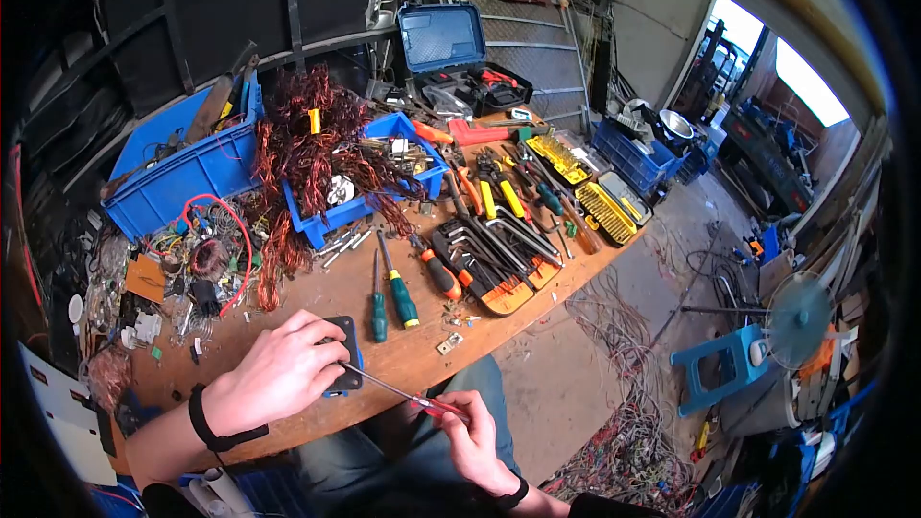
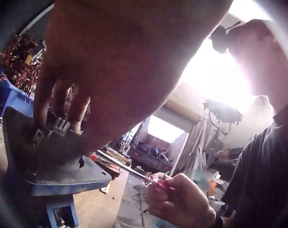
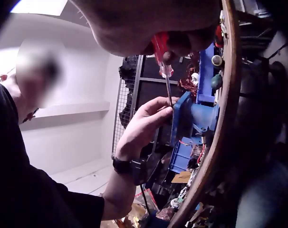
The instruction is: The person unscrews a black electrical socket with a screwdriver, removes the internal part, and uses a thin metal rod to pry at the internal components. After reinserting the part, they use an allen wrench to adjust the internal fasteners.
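In the head view my right hand point(image 1: 477, 443) grips a screwdriver with a clear red handle point(image 1: 439, 409). Its long steel shaft point(image 1: 389, 387) slants left to a blue device with a flat black top plate point(image 1: 353, 379), at the table's front edge. My left hand point(image 1: 288, 362) lies over that plate, fingers bent, with thumb and fingertips pinching around the shaft's end. Whether a screw is held there too I cannot tell. Small metal parts point(image 2: 62, 127) show on the plate under the left fingers. The right wrist view shows the device's blue body point(image 3: 201, 116) below its plate.
Two green-handled screwdrivers point(image 1: 403, 299) lie just beyond the device, near an orange-and-black one point(image 1: 439, 275). A hex key set point(image 1: 508, 299) and drill bit cases point(image 1: 606, 211) are to the right. Blue bins point(image 1: 182, 182), copper wire point(image 1: 312, 134) and scrap electronics point(image 1: 206, 259) crowd the back left.
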Motion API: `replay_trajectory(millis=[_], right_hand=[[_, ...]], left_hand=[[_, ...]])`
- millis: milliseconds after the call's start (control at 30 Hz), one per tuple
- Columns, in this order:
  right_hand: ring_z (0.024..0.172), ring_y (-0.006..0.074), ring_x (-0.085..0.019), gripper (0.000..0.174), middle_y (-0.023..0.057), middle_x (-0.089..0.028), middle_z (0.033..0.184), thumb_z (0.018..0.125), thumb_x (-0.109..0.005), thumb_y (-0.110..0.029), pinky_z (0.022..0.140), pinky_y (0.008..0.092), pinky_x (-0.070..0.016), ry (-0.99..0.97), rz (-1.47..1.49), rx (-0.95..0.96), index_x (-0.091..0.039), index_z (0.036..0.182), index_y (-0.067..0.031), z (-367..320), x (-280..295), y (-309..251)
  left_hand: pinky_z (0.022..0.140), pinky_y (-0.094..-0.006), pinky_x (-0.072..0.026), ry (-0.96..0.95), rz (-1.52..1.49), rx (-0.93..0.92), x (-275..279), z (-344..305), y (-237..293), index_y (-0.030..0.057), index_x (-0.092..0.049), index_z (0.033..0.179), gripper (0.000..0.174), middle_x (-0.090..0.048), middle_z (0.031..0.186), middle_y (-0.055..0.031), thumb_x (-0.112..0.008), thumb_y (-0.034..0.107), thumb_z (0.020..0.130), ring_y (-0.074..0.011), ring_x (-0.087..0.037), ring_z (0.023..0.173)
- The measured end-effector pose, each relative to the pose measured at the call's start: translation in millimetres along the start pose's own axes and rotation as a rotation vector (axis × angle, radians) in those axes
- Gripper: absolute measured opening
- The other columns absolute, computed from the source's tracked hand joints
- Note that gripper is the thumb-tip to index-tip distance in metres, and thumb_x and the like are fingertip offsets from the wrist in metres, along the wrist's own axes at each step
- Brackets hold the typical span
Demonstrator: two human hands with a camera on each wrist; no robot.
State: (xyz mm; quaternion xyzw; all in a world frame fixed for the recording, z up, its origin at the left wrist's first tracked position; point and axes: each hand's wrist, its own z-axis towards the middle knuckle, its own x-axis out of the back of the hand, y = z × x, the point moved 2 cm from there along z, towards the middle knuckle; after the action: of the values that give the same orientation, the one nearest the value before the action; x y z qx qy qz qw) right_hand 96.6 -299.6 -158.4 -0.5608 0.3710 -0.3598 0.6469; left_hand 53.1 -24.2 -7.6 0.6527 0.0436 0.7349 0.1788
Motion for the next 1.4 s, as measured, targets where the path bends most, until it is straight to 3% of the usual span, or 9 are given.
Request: replay_trajectory(millis=[667,867,933,1067,1133,1267,1333,1400], right_hand=[[0.090,0.0133,-0.065,0.019,0.0100,-0.073,0.109,0.107,-0.053,0.001,0.083,0.0297,-0.0551,-0.021,-0.001,-0.036,-0.059,0.124,0.0018,3,7,13],[0.087,0.0103,-0.059,0.019,0.0067,-0.069,0.101,0.109,-0.050,-0.004,0.076,0.0257,-0.0481,-0.031,0.080,-0.074,-0.061,0.124,-0.0001,7,4,14],[0.079,0.0088,-0.052,0.021,0.0045,-0.066,0.095,0.110,-0.048,-0.007,0.069,0.0251,-0.0417,-0.078,0.310,-0.257,-0.062,0.124,-0.0007,10,5,21],[0.073,0.0084,-0.046,0.021,0.0028,-0.063,0.089,0.112,-0.049,-0.012,0.065,0.0253,-0.0372,-0.073,0.388,-0.278,-0.062,0.123,-0.0008,14,1,17],[0.071,0.0082,-0.046,0.025,0.0024,-0.062,0.087,0.117,-0.047,-0.021,0.063,0.0250,-0.0358,-0.097,0.385,-0.295,-0.062,0.123,-0.0015,15,1,12],[0.073,0.0085,-0.052,0.024,0.0033,-0.065,0.090,0.119,-0.052,-0.023,0.065,0.0248,-0.0413,-0.132,0.228,-0.207,-0.060,0.124,-0.0014,17,4,10],[0.080,0.0086,-0.060,0.019,0.0036,-0.069,0.093,0.117,-0.059,-0.018,0.070,0.0246,-0.0487,-0.025,-0.070,0.107,-0.059,0.125,-0.0008,13,1,-2],[0.082,0.0086,-0.062,0.018,0.0037,-0.070,0.095,0.115,-0.063,-0.014,0.072,0.0248,-0.0511,-0.021,0.065,0.073,-0.059,0.126,-0.0007,15,0,6]], left_hand=[[0.092,-0.0450,-0.0593,0.018,0.080,-0.005,-9,1,5,0.0090,-0.077,0.102,0.011,-0.071,0.116,-0.0069,-0.080,0.014,0.092,-0.0327,-0.065,0.112],[0.094,-0.0454,-0.0592,0.000,0.085,-0.018,-8,1,2,0.0091,-0.078,0.102,0.011,-0.072,0.115,-0.0073,-0.079,0.014,0.092,-0.0330,-0.066,0.112],[0.096,-0.0452,-0.0590,-0.016,0.086,-0.031,-8,1,3,0.0093,-0.079,0.102,0.011,-0.073,0.117,-0.0073,-0.079,0.014,0.093,-0.0330,-0.066,0.113],[0.094,-0.0465,-0.0610,-0.019,0.092,-0.064,-7,1,1,0.0073,-0.077,0.102,0.010,-0.073,0.116,-0.0098,-0.077,0.013,0.094,-0.0340,-0.067,0.114],[0.100,-0.0449,-0.0576,-0.020,0.092,-0.054,-8,1,1,0.0096,-0.080,0.102,0.010,-0.074,0.118,-0.0073,-0.076,0.015,0.095,-0.0327,-0.066,0.114],[0.100,-0.0454,-0.0571,-0.026,0.119,-0.044,-9,2,2,0.0093,-0.080,0.102,0.010,-0.074,0.117,-0.0079,-0.076,0.016,0.095,-0.0332,-0.066,0.114],[0.101,-0.0456,-0.0562,-0.046,0.086,-0.036,-7,3,4,0.0085,-0.079,0.101,0.010,-0.074,0.116,-0.0086,-0.075,0.016,0.096,-0.0342,-0.066,0.115],[0.101,-0.0456,-0.0556,-0.066,0.086,-0.026,-6,4,2,0.0080,-0.079,0.101,0.011,-0.074,0.115,-0.0088,-0.075,0.017,0.096,-0.0345,-0.066,0.114]])
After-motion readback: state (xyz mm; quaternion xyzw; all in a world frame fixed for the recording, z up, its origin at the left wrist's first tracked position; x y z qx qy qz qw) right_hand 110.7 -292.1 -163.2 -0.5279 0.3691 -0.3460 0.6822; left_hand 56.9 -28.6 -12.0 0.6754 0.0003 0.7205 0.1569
